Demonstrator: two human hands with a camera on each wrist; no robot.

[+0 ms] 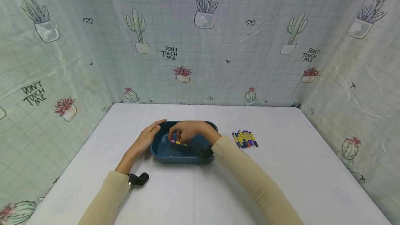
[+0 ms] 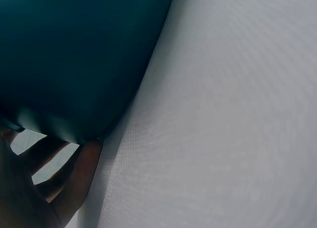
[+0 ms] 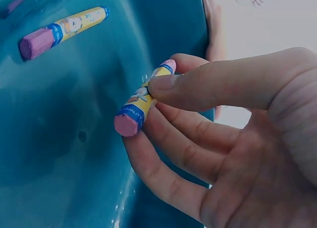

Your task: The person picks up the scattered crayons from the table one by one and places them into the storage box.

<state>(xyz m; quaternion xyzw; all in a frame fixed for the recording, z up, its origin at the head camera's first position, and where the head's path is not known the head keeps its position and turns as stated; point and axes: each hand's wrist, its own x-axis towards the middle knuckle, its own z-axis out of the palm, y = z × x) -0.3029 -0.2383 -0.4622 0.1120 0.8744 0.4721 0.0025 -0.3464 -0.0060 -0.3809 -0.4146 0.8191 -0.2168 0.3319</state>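
My right hand [image 1: 189, 131] is inside a dark teal plastic basin [image 1: 184, 160], pinching a pink crayon [image 3: 133, 107] in a yellow and blue wrapper between thumb and fingers. Close by in the right wrist view, a purple crayon [image 3: 67, 31] lies on the basin floor. Part of another purple-tipped piece [image 3: 19, 3] shows in that view's top left corner. At the basin's left end my left hand [image 1: 148, 136] holds the wall, with the thumb at the rim and the fingers [image 2: 81, 176] against the outside.
Right of the basin, a group of several yellow-wrapped crayons [image 1: 245, 139] lies side by side on the white table [image 1: 281, 169]. Patterned cloth walls [image 1: 203, 44] enclose the table at the back and both sides. A dark wrist camera [image 1: 139, 179] sits at the left cuff.
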